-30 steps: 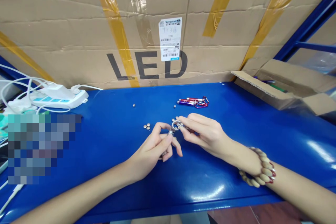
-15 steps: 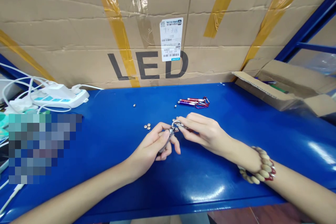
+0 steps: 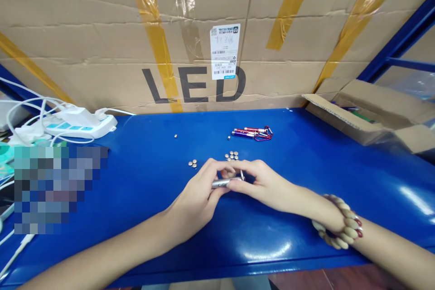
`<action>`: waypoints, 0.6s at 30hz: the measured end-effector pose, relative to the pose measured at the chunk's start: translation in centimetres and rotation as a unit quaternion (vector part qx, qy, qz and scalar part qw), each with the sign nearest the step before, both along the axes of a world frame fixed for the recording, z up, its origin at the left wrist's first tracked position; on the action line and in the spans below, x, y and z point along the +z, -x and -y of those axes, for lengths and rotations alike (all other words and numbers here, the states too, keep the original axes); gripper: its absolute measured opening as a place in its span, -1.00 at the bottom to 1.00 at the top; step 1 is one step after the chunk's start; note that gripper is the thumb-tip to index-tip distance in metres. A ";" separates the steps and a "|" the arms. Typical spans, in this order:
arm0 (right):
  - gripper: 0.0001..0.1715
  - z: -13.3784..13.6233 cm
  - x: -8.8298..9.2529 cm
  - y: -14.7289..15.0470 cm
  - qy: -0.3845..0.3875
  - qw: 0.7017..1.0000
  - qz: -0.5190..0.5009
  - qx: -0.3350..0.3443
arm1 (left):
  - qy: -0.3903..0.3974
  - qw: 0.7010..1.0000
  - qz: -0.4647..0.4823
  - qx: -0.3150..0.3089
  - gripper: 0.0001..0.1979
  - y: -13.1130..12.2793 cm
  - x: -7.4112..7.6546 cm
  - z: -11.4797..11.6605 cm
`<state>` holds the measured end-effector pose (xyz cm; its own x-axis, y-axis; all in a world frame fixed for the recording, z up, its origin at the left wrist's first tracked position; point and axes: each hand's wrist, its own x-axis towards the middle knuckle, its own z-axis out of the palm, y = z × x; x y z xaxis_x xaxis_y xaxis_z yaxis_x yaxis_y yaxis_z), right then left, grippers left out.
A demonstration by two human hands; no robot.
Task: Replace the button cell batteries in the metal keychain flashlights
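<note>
A silver keychain flashlight [image 3: 220,183] lies nearly level between my two hands above the blue table. My left hand [image 3: 200,190] is closed round its left end. The fingers of my right hand [image 3: 261,186] pinch its right end, beside the metal clip [image 3: 242,175]. My fingers partly cover both ends. Just beyond my hands sits a group of small button cells [image 3: 231,155], and a smaller cluster of button cells [image 3: 193,163] lies to the left. Farther back are red and purple keychain flashlights [image 3: 249,133] with red clips.
A large cardboard box [image 3: 102,54] stands along the back of the blue table [image 3: 152,154]. An open carton [image 3: 340,118] is at the right. On the left are a white power strip [image 3: 98,128] with cables and a blurred-out patch. Single small pieces [image 3: 176,136] lie farther back.
The flashlight has turned from a steep slant to nearly level. My right hand has moved down from the clip's ring to the flashlight's end. My left hand has turned over it.
</note>
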<state>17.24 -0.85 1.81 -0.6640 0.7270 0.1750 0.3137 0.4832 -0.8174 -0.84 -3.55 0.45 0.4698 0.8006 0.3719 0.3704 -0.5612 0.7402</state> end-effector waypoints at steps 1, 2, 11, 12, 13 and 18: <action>-0.65 0.1 0.0 0.1 0.003 1.000 0.005 0.016 | -0.011 1.000 0.008 -0.001 -0.78 0.0 -0.2 0.0; -0.63 0.2 -0.1 0.2 0.001 1.000 0.011 0.028 | -0.023 1.000 0.010 -0.005 -0.76 0.0 -0.4 0.0; -0.65 -0.1 -0.2 -0.1 -0.006 0.999 -0.014 0.029 | -0.014 1.000 0.025 0.003 -0.58 0.2 -0.5 0.1; -0.64 -0.2 -0.2 -0.2 -0.006 1.000 -0.015 0.013 | 0.001 0.999 0.042 0.022 -0.55 0.3 -0.4 0.0; -0.64 -0.4 -0.2 -0.3 -0.010 1.000 -0.014 -0.002 | 0.013 0.997 0.061 0.043 -0.56 0.4 -0.3 -0.1; -0.66 -1.2 -0.6 -0.7 -0.016 0.999 -0.018 -0.032 | 0.032 0.984 0.142 0.099 -0.72 1.0 -0.3 -1.0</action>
